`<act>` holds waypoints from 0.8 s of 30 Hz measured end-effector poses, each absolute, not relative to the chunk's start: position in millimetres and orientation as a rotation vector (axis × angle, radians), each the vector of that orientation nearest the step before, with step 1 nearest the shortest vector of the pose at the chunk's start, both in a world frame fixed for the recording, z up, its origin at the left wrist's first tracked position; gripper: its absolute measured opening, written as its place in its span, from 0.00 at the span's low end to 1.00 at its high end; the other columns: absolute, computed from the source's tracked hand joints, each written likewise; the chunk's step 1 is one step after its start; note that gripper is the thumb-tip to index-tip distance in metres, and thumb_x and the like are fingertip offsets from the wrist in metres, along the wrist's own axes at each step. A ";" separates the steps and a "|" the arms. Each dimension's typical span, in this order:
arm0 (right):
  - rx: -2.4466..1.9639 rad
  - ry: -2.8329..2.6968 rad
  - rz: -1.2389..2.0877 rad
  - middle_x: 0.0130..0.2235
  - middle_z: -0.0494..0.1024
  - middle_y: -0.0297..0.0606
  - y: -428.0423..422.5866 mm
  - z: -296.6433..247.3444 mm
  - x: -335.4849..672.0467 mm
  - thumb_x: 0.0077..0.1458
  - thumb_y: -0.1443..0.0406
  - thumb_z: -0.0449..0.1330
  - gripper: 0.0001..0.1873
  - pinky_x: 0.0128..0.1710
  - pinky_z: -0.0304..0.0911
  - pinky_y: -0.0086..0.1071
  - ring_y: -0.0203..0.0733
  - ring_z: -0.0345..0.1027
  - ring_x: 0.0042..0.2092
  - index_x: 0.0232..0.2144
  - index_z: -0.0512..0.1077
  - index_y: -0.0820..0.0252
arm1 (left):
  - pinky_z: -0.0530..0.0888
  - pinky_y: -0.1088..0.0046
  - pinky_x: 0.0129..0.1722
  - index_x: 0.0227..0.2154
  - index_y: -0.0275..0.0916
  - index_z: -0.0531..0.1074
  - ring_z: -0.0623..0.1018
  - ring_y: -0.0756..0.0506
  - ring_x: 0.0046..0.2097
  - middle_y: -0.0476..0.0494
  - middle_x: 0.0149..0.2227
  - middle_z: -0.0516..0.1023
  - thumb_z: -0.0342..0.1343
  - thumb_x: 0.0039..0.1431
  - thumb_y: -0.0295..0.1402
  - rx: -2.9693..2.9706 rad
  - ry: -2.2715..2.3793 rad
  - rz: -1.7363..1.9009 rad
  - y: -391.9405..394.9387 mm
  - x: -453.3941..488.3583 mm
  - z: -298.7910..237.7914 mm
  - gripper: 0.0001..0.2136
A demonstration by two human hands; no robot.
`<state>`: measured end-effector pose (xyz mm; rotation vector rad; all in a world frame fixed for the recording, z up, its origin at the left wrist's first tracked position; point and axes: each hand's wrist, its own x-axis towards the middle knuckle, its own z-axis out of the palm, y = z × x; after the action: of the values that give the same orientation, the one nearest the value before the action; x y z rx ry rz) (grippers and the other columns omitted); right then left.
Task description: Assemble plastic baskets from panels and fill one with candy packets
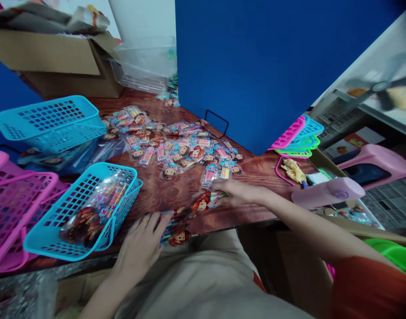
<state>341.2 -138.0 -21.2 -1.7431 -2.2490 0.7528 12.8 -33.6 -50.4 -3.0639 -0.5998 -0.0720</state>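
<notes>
Touching packets (pixel 179 237) at the front edge of the wooden table (pixel 261 170), the left hand (pixel 143 241) lies beside the right hand (pixel 236 192), whose fingers meet a packet with a red-haired figure (pixel 201 204); whether either hand grips, I cannot tell. Near the left hand, a blue basket (pixel 43 244) holds a clear bag of packets (pixel 93 217). Pink baskets (pixel 18 199) stand to its left, another blue basket (pixel 17 119) behind, and farther back an open cardboard box (pixel 46 53).
</notes>
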 end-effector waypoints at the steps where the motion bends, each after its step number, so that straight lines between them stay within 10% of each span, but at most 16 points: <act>1: -1.745 -2.285 0.687 0.42 0.73 0.44 -135.4 -17.8 346.3 0.53 0.69 0.60 0.10 0.44 0.64 0.37 0.45 0.67 0.44 0.40 0.70 0.62 | 0.70 0.59 0.52 0.60 0.41 0.60 0.72 0.37 0.51 0.38 0.51 0.71 0.61 0.48 0.23 -3.070 -0.604 -0.064 -33.8 13.1 -50.0 0.35; 9: -1.696 -2.532 0.504 0.45 0.74 0.46 -118.6 -29.7 368.3 0.48 0.74 0.59 0.15 0.56 0.58 0.50 0.51 0.65 0.53 0.40 0.70 0.62 | 0.70 0.58 0.52 0.60 0.41 0.60 0.72 0.37 0.51 0.37 0.52 0.71 0.60 0.48 0.23 -3.071 -0.636 -0.023 -35.2 16.6 -50.1 0.34; 24: -2.003 -2.365 0.708 0.46 0.75 0.46 -187.9 -14.9 391.7 0.50 0.73 0.59 0.16 0.51 0.63 0.41 0.49 0.68 0.51 0.43 0.73 0.61 | 0.70 0.59 0.52 0.61 0.40 0.60 0.72 0.37 0.50 0.37 0.51 0.71 0.59 0.50 0.23 -3.069 -0.612 -0.021 -34.6 15.4 -49.1 0.33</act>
<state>391.7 -187.9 -14.9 -2.0027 -2.3653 0.7079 15.4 -34.6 -49.1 -3.0686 -0.6123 -0.0207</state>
